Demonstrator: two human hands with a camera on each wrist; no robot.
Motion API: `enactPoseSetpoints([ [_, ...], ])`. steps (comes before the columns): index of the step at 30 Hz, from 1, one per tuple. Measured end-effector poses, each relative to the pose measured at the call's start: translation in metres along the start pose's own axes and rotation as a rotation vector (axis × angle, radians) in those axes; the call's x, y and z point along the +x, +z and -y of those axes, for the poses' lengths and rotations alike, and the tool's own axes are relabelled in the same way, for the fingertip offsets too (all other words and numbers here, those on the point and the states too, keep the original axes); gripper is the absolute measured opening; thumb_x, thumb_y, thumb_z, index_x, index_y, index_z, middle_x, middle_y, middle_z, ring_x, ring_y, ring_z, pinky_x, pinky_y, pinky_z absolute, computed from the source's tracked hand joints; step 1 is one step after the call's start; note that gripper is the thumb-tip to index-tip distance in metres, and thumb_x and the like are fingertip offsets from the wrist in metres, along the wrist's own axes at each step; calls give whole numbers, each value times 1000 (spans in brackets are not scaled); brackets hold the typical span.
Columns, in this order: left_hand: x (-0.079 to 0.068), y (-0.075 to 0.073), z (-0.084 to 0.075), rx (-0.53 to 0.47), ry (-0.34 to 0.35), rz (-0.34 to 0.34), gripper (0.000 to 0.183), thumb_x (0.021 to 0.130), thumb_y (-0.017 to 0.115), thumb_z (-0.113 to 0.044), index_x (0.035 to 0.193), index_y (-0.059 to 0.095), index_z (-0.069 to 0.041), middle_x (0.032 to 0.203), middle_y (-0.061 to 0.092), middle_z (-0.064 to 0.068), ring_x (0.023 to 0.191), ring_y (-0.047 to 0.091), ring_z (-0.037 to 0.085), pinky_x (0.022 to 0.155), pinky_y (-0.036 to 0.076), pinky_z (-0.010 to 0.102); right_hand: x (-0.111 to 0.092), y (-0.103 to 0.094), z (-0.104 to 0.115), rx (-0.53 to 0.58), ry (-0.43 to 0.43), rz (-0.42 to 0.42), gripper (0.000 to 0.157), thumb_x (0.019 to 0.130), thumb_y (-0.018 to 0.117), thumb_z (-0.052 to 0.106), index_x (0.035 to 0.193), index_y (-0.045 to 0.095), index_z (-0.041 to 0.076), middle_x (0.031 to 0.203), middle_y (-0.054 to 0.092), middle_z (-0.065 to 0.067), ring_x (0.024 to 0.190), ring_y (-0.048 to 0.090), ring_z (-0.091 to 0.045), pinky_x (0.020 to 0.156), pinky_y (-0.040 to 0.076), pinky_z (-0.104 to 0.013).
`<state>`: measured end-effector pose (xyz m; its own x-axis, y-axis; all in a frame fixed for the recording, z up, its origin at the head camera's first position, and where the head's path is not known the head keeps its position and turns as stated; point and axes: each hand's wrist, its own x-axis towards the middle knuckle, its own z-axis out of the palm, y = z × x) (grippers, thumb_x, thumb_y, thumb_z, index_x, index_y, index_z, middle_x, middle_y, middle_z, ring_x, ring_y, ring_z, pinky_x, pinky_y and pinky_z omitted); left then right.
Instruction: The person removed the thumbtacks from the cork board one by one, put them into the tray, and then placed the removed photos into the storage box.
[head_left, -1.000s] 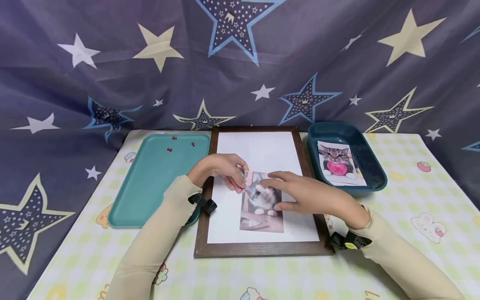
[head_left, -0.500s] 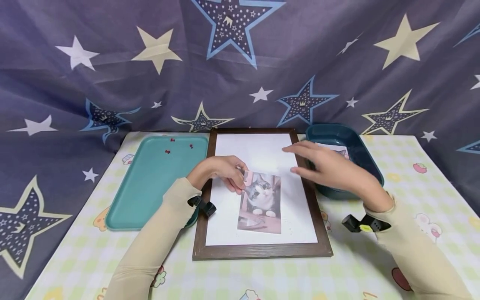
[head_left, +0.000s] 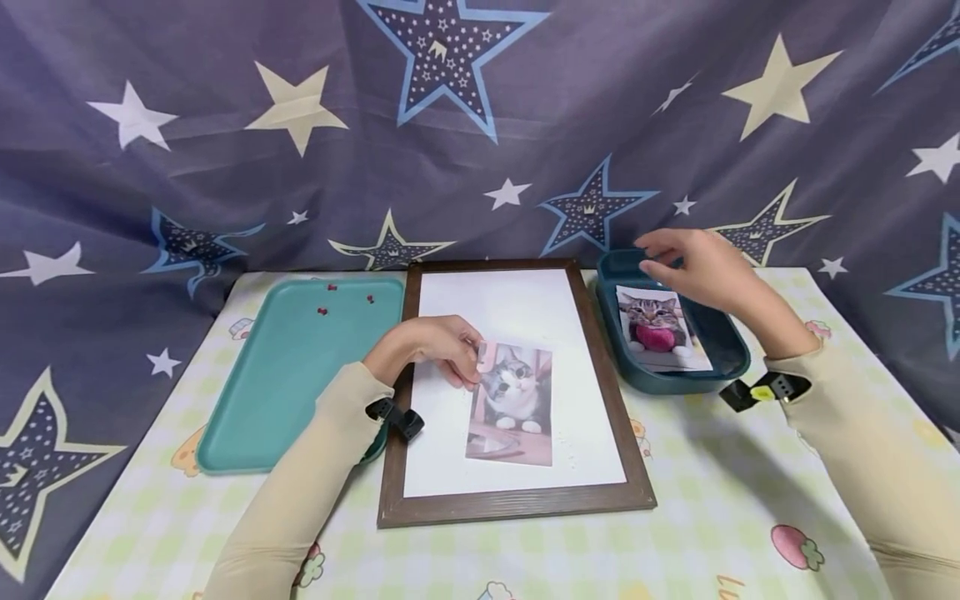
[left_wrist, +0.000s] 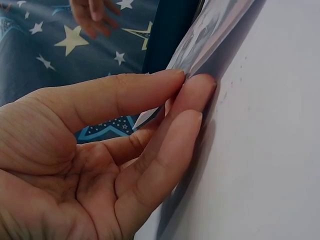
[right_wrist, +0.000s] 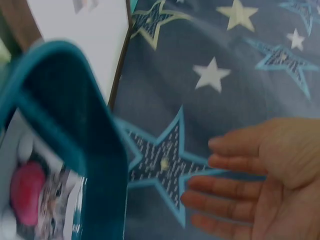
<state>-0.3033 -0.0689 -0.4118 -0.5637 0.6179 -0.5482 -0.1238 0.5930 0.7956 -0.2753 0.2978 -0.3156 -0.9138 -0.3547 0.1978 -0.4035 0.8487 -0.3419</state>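
Note:
My left hand [head_left: 447, 350] pinches the left edge of a photo of a grey-and-white cat [head_left: 517, 400]. In the left wrist view, thumb and fingers grip that photo's edge [left_wrist: 210, 37] close over the white board. The white board [head_left: 495, 292] lies inside a dark brown frame. Over the back of a dark teal bin [head_left: 738, 358], my right hand [head_left: 693, 262] hovers with relaxed fingers and holds nothing. In the bin rests another photo, a tabby cat with a pink ball [head_left: 656, 329]. The right wrist view shows the right hand [right_wrist: 240, 180] beside the bin's wall [right_wrist: 100, 165].
A teal tray [head_left: 292, 392] stands left of the frame. Several small red pushpins [head_left: 322, 311] lie near its back edge. A star-printed cloth [head_left: 300, 183] hangs behind the table, which has a checked tablecloth [head_left: 570, 558].
My right hand has left the grey-and-white cat photo, moving right and up over the bin. The left hand keeps its pinch on the photo. The head view has shifted slightly.

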Motion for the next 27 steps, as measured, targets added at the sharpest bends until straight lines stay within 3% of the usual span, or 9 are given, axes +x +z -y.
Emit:
enactPoseSetpoints([
  [2,0,0,0,6,6,1,13,89,70,5,98,60,2,78,70,7,73,73,16,67,62,24,1,-5,-11,-17,75,13,35,101,63,18,131,65,0,118,71,-27,104,69,-42,88,55,-59],
  [3,1,0,0,14,10,3,14,89,70,4,86,57,0,77,70,6,73,73,16,67,62,24,2,-8,-17,-19,112,20,35,101,63,18,130,65,-1,117,71,-28,104,69,-44,88,54,-60],
  [7,1,1,-1,11,2,-18,15,90,69,5,80,61,-3,77,72,6,73,72,15,67,61,24,4,-14,-43,-5,222,53,37,100,62,19,128,64,-6,114,70,-32,102,67,-47,84,54,-60],
  [13,1,3,-2,-14,5,-19,8,90,69,4,88,64,-1,78,72,6,72,72,14,65,61,22,3,-17,-74,51,336,120,39,95,65,11,126,62,-12,113,69,-35,92,68,-42,70,59,-44],
  [16,0,2,-2,-27,8,-14,9,91,68,3,97,63,0,78,72,4,71,72,13,64,61,22,3,-17,-84,103,387,178,40,96,64,9,128,59,-14,114,67,-36,92,68,-42,69,61,-43],
  [19,-1,2,-3,-43,2,-15,33,92,68,2,125,60,5,80,73,4,70,72,12,64,61,22,1,-16,-91,150,421,231,42,97,61,7,132,55,-16,119,65,-37,99,68,-46,75,62,-49],
  [22,-3,1,-4,-55,-6,-20,59,93,66,3,148,44,6,86,75,5,70,72,11,64,61,21,-1,-16,-96,179,440,262,43,98,61,5,133,52,-18,122,63,-39,100,69,-47,77,62,-52],
  [24,-4,0,-4,-61,-2,-23,67,94,65,2,153,36,6,91,76,6,71,72,11,65,61,21,-3,-15,-99,188,441,283,44,98,61,5,133,51,-20,119,64,-39,97,70,-45,77,62,-52],
  [27,-5,-2,-5,-69,13,-28,66,95,65,1,154,35,7,98,77,7,72,72,9,67,61,22,-3,-14,-104,217,442,315,44,97,60,4,132,50,-22,115,66,-38,95,71,-43,77,62,-50],
])
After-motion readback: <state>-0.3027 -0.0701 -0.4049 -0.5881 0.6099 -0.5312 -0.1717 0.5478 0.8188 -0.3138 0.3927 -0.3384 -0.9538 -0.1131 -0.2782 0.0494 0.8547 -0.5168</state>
